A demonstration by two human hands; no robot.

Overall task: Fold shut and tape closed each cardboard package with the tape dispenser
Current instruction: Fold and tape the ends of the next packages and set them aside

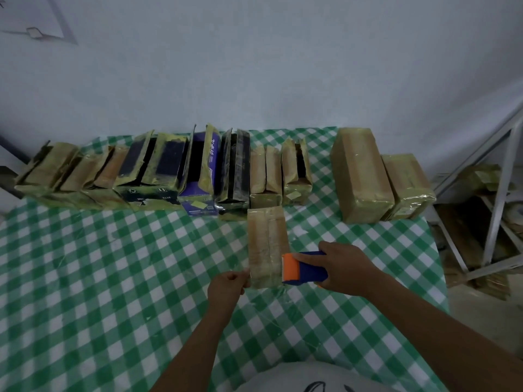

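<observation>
A narrow brown cardboard package [266, 241] lies flat on the table in front of me, its flaps folded shut. My right hand [343, 268] grips a blue and orange tape dispenser [304, 268] against the package's near right corner. My left hand [227, 284] pinches the package's near left edge, where the tape end seems to lie. Along the back stands a row of several packages with flaps open [158, 168]. Two closed, taped packages [359, 174] stand at the back right.
The table wears a green and white checked cloth [113, 264]. Its right edge drops off beside a metal frame [498, 193] with cardboard scraps on the floor. A pale wall rises behind the row.
</observation>
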